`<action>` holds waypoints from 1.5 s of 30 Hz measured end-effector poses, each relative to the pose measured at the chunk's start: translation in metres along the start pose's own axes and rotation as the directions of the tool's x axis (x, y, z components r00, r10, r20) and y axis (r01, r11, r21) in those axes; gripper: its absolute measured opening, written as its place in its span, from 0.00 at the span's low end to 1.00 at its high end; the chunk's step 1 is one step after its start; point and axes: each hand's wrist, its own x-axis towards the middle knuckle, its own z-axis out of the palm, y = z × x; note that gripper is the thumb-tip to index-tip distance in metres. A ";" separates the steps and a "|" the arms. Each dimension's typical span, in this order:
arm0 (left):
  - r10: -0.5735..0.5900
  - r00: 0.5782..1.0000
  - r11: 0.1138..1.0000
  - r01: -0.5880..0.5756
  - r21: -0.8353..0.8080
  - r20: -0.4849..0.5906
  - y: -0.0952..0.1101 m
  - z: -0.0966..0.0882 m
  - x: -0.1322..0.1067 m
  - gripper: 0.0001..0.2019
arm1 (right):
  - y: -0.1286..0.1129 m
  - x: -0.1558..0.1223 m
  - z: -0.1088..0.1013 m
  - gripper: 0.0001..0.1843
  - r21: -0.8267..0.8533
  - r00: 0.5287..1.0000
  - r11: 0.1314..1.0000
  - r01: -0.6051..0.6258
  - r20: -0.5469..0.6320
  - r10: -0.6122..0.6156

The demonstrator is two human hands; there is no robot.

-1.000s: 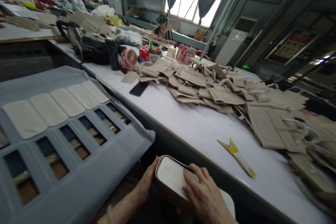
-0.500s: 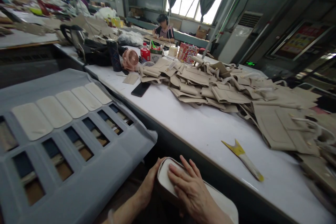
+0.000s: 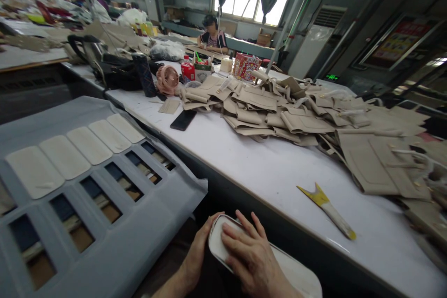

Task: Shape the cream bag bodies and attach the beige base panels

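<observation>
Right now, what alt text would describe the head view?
A person's left hand cups one end of a round-cornered white piece while the right hand lies across its top. Ahead, a white table bears a forked yellow-and-white tool, a black smartphone and a heap of beige handbag pieces.

A smooth, matt off-white face is presented by the oblong piece (image 3: pixel 297 267). The worktop (image 3: pixel 244 167) is surfaced in smooth, faintly glossy white. Matt, leather-like material is shown by the beige pieces (image 3: pixel 307 122); shiny metal, by the kettle (image 3: pixel 95 49).
</observation>
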 end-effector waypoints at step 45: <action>-0.209 0.959 0.968 0.230 -0.100 0.191 0.008 -0.003 0.006 0.20 | -0.005 -0.006 -0.002 0.19 0.116 0.994 0.992 -0.053 -0.094 0.064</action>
